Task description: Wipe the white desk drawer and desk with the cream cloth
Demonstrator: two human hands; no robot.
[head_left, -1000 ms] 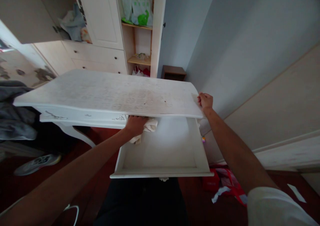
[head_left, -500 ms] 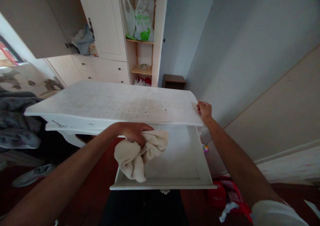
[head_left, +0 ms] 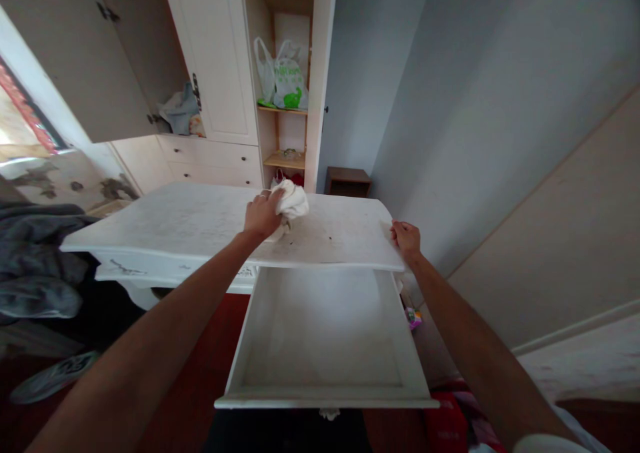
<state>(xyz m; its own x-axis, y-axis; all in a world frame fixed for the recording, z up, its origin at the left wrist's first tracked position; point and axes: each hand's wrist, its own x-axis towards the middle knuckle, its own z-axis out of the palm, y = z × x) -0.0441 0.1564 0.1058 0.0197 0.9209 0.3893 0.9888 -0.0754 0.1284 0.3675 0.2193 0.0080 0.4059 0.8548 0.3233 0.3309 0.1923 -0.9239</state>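
My left hand [head_left: 262, 214] is closed round a crumpled cream cloth [head_left: 293, 201], over the middle of the white desk's top [head_left: 345, 229]. Dark smudges and a few small specks mark the desktop beside the cloth. At the desk's right end, my right hand [head_left: 406, 237] is closed with its fingers curled at the edge; whether they grip the edge or something small is hidden. Below the desktop, a white drawer [head_left: 325, 333] stands pulled out toward me, with nothing seen inside it.
Behind the desk is a white wardrobe [head_left: 225, 59] with an open door and a plastic bag [head_left: 290, 83] on a shelf. A small brown cabinet [head_left: 349, 181] stands by the wall. Grey clothes [head_left: 40, 259] are heaped at left, a shoe [head_left: 53, 376] on the floor, red bags [head_left: 445, 423] at lower right.
My left hand has lifted the cloth from over the drawer and carried it up and away from me onto the desktop. The right hand stays at the desk's right edge.
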